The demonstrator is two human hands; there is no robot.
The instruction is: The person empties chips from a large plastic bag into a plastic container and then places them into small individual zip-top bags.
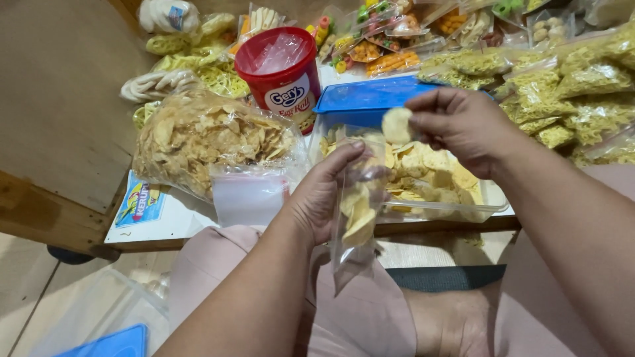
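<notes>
My left hand (321, 198) grips a small clear plastic bag (357, 218) by its open top; a few pale yellow chips lie inside it. My right hand (463, 125) pinches one round pale chip (397, 124) just above the bag's mouth. Both hands hover over a clear plastic container (493, 198) full of the same chips, set at the near edge of a low table.
A big clear bag of chips (205, 142) lies left of the container. A red tub (279, 76) and a blue lid (364, 96) stand behind. Packets of yellow noodle snacks (575, 92) pile up at right, colourful snack packets (390, 39) at the back. A blue-lidded box (109, 344) sits on the floor.
</notes>
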